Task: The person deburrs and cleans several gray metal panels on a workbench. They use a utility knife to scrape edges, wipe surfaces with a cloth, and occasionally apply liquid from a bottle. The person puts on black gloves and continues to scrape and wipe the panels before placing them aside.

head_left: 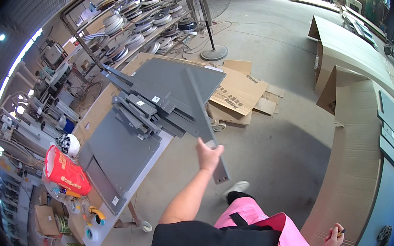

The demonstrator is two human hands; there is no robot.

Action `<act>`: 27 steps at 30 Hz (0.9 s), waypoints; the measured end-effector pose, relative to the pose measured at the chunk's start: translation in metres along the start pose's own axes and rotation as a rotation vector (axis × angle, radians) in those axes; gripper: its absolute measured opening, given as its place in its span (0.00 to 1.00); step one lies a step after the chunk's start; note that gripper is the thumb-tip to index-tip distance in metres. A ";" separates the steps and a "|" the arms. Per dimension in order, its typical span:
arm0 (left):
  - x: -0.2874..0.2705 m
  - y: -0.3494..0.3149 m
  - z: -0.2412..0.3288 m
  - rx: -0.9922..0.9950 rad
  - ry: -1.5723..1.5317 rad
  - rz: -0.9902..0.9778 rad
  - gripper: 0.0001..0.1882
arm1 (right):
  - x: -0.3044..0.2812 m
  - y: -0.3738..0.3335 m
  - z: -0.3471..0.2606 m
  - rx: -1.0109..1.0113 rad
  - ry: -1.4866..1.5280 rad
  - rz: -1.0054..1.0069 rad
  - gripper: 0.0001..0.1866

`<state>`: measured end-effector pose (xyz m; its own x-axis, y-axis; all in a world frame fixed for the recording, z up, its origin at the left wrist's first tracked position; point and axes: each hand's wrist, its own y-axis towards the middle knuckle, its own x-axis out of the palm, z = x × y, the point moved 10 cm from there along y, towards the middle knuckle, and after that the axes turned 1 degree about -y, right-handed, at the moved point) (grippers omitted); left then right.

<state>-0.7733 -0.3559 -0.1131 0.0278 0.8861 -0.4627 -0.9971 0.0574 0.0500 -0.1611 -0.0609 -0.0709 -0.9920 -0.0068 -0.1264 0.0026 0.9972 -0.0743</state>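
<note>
My left hand is closed round a long grey board strip. The strip's far part reaches over the table's pile, and its near end with small holes hangs over the floor. Stacked beside it are several narrow grey strips and large grey panels on the worktable. At the lower right my right hand is closed on a small pen-like thing with a dark end; its exact kind is too small to make out.
A red bag and a tape roll lie on the table's left side. To my right, open cardboard lies beside a blue-grey panel with strips on it. Flat cardboard, a fan base and a shelf of rolls stand beyond.
</note>
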 end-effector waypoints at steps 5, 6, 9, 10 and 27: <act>-0.056 0.121 -0.072 -0.144 0.149 0.287 0.56 | 0.025 -0.009 0.017 0.034 -0.165 0.068 0.08; -0.066 0.149 -0.085 -0.195 0.214 0.329 0.55 | 0.042 -0.010 0.017 0.022 -0.208 0.063 0.08; -0.104 0.235 -0.119 -0.353 0.283 0.403 0.54 | 0.121 -0.011 0.021 0.148 -0.163 0.030 0.08; -0.114 0.265 -0.125 -0.391 0.326 0.408 0.54 | 0.152 -0.017 0.019 0.218 -0.110 0.037 0.08; -0.043 0.408 -0.143 -0.350 0.761 0.012 0.43 | 0.336 -0.029 -0.037 0.398 -0.193 -0.170 0.05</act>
<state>-1.1920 -0.4364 -0.1993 0.0866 0.3258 -0.9415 -0.9651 -0.2072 -0.1605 -0.4989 -0.0891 -0.0746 -0.9409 -0.2192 -0.2583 -0.0724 0.8750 -0.4787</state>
